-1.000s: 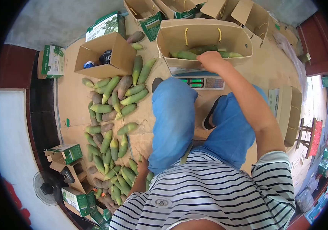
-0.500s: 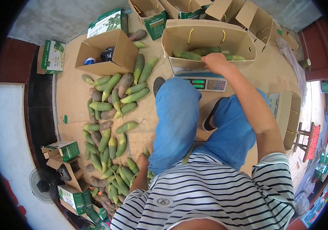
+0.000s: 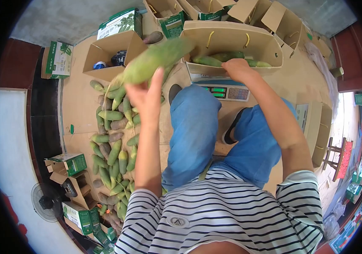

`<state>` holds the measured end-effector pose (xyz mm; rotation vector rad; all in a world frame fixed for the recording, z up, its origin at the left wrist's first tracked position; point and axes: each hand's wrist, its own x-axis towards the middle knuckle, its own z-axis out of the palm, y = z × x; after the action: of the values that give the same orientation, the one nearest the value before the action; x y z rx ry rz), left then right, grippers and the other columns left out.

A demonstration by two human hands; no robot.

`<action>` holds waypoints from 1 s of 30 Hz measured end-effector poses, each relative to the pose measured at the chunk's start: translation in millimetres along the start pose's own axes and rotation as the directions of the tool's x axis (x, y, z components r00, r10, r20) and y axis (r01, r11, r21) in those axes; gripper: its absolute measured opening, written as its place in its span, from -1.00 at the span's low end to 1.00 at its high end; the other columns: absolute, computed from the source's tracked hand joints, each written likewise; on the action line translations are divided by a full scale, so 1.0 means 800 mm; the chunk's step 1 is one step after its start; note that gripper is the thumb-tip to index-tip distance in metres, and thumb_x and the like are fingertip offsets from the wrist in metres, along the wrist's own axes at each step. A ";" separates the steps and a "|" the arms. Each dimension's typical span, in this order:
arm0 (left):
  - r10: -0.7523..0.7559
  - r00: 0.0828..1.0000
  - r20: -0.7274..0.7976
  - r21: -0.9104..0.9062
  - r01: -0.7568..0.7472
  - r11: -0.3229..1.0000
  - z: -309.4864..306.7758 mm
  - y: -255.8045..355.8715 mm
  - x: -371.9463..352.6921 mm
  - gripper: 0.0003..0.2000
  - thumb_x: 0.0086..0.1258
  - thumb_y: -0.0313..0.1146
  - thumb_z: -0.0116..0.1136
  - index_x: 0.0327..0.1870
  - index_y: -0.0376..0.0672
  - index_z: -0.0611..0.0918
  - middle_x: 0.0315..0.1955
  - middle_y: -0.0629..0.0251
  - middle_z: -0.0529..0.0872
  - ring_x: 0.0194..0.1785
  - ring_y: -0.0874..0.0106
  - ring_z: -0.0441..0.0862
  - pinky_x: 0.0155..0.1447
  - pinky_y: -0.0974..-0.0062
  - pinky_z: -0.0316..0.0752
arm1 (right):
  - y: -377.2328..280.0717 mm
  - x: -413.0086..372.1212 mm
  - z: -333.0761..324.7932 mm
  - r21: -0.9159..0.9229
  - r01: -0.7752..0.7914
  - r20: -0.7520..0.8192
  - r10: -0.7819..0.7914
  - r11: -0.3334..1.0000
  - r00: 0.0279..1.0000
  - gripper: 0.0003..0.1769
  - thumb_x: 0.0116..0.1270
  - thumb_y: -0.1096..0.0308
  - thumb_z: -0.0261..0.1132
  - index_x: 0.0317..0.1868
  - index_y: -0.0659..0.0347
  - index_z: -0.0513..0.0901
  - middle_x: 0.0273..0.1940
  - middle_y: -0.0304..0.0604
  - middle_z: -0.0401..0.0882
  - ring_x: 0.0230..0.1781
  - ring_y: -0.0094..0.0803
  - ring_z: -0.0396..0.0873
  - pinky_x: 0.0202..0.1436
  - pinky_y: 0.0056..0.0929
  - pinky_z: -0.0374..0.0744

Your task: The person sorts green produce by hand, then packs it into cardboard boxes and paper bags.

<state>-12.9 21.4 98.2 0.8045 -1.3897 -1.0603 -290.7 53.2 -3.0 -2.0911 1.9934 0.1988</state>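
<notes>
A large green radish, blurred by motion, is in my left hand, raised above the radish pile. My right hand is closed at the near edge of the open cardboard box; its fingertips are partly hidden, and whether they grip the edge or a radish is unclear. Several green radishes lie inside that box. Under the box, a scale shows green lit displays.
A box with dark and blue items stands at the upper left. More open boxes line the back. A fan and stacked cartons are at the lower left. A stool is at the right.
My left hand has risen from the lower part of the pile, bringing up a green radish towards the box. My right hand has stayed at the box edge.
</notes>
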 end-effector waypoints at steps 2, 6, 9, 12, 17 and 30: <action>-0.064 0.989 0.130 -0.096 0.077 0.992 0.041 0.006 0.016 -0.47 0.22 -0.48 0.29 0.18 -0.31 0.33 0.07 0.15 0.49 0.11 0.40 0.49 0.18 0.45 0.41 | 0.001 -0.002 0.000 -0.013 0.020 -0.024 -0.021 1.000 1.000 -0.80 0.13 0.36 0.27 -0.22 0.22 0.60 -0.31 0.00 0.62 -0.17 -0.05 0.58 -0.15 -0.13 0.54; -0.166 0.973 0.162 0.033 0.163 0.986 0.044 -0.038 -0.001 -0.50 0.27 -0.36 0.27 0.15 -0.32 0.33 0.04 0.13 0.50 0.10 0.44 0.47 0.12 0.46 0.42 | -0.003 -0.006 -0.005 -0.019 0.000 0.003 0.000 1.000 1.000 -0.79 0.13 0.41 0.22 -0.19 0.20 0.61 -0.28 0.00 0.62 -0.15 -0.07 0.59 -0.14 -0.15 0.55; -0.306 0.927 0.217 0.266 0.246 0.932 -0.028 -0.126 -0.057 -0.62 0.32 -0.28 0.22 0.03 -0.33 0.46 -0.14 0.20 0.58 -0.10 0.51 0.49 0.00 0.54 0.42 | -0.009 -0.012 -0.021 -0.010 0.000 0.079 0.001 1.000 0.997 -0.74 0.15 0.51 0.14 -0.14 0.18 0.63 -0.21 0.00 0.64 -0.11 -0.08 0.60 -0.12 -0.18 0.57; -0.707 0.694 0.139 0.426 0.602 0.675 -0.102 -0.151 -0.133 -0.67 0.37 -0.18 0.13 -0.11 -0.34 0.55 -0.33 0.28 0.59 -0.23 0.57 0.47 -0.08 0.60 0.40 | -0.008 -0.009 -0.017 0.010 0.010 0.057 -0.010 1.000 0.998 -0.81 0.15 0.45 0.18 -0.21 0.19 0.62 -0.24 0.01 0.63 -0.14 -0.05 0.60 -0.13 -0.14 0.55; -0.718 0.621 0.313 0.750 0.303 0.589 -0.223 -0.224 -0.294 -0.73 0.37 -0.21 0.06 -0.18 -0.29 0.55 -0.25 0.07 0.65 -0.16 0.28 0.60 -0.07 0.41 0.46 | 0.002 -0.001 -0.006 0.007 -0.008 0.062 0.008 1.000 0.998 -0.82 0.14 0.40 0.24 -0.23 0.22 0.60 -0.21 0.06 0.61 -0.14 0.00 0.58 -0.12 -0.07 0.52; -0.863 0.459 0.212 0.912 0.224 0.343 -0.240 -0.213 -0.356 -0.58 0.27 -0.10 0.15 -0.03 -0.26 0.49 -0.12 -0.09 0.61 0.01 0.01 0.55 0.04 0.17 0.46 | -0.013 -0.012 -0.021 -0.051 0.026 0.021 -0.025 0.998 0.999 -0.70 0.22 0.33 0.24 -0.04 0.19 0.51 -0.16 0.10 0.59 -0.06 0.01 0.52 -0.06 -0.07 0.48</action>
<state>189.7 195.8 -176.6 1.8871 -2.4232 -1.3895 -282.1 58.6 16.5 -2.1350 1.9693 0.2685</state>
